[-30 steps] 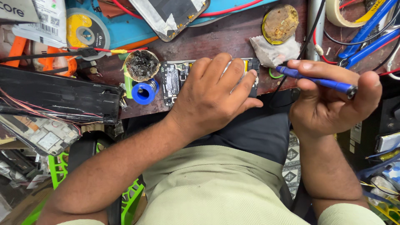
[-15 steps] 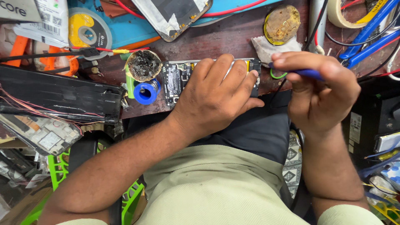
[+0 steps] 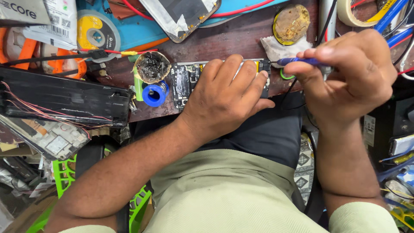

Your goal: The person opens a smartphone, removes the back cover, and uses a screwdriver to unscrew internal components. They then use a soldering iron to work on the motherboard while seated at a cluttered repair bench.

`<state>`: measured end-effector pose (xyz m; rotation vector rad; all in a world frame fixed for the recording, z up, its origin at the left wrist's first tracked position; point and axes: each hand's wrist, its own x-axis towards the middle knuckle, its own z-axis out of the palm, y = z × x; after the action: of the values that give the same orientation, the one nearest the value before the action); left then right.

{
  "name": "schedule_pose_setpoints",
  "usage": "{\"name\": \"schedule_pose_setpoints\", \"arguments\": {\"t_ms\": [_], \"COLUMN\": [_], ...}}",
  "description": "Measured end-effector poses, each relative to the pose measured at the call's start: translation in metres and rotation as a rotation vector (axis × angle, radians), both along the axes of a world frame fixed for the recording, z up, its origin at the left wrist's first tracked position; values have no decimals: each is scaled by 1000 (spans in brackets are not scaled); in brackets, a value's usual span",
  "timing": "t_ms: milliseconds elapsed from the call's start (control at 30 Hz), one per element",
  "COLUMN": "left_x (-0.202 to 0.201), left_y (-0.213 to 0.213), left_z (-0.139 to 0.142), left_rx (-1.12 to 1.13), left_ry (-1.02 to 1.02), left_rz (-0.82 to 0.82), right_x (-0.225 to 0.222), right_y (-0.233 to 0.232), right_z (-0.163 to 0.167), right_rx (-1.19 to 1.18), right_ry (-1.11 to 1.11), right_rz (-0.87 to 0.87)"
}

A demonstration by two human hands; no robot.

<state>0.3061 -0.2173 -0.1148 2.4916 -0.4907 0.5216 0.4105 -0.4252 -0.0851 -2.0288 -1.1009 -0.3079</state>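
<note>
My left hand (image 3: 224, 97) lies flat, palm down, on the opened phone (image 3: 185, 82), fingers spread and pressing it to the worktop (image 3: 233, 41); nothing is gripped, the hand only bears on it. The phone lies lengthwise along the near edge of the worktop, its circuit board exposed at the left end, the rest covered by my fingers.

My right hand (image 3: 349, 73) is closed on a blue tool (image 3: 297, 61), thumb and fingers pinching its shaft. The tip points left toward the right end of the phone; I cannot tell whether it touches.

Just left of the phone stands a blue spool (image 3: 154, 94), and touching it from behind is a round tin (image 3: 151, 67) of dark, crusted paste. Behind the phone's right end lies a white rag (image 3: 282, 46), with a second round tin (image 3: 292, 23) of yellow-brown residue on it.

Further left, a long black casing (image 3: 64, 97) with red wires rests at the worktop's left end, a bare board (image 3: 51, 140) below it. At the far edge lie a phone back cover (image 3: 181, 15) on a blue mat (image 3: 129, 26) and a yellow tape reel (image 3: 97, 32). A masking-tape roll (image 3: 351, 13) sits at the top right.
</note>
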Motion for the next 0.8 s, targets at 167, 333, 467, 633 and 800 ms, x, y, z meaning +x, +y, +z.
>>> {"name": "schedule_pose_setpoints", "arguments": {"t_ms": [167, 333, 467, 633, 800], "left_x": [1, 1, 0, 0, -1], "left_y": [-1, -2, -2, -2, -3], "left_z": [0, 0, -1, -2, -4], "left_rx": [-16, -11, -3, -1, 15], "left_ry": [15, -2, -6, -18, -40], "left_rz": [-3, 4, 4, -1, -6], "right_x": [-3, 1, -3, -6, -2], "right_y": [-7, -7, -6, -5, -5], "right_z": [-3, 1, 1, -2, -3], "right_rx": [19, 2, 30, 58, 97], "right_ry": [116, -17, 38, 48, 70], "right_rz": [-15, 3, 13, -24, -8]}}
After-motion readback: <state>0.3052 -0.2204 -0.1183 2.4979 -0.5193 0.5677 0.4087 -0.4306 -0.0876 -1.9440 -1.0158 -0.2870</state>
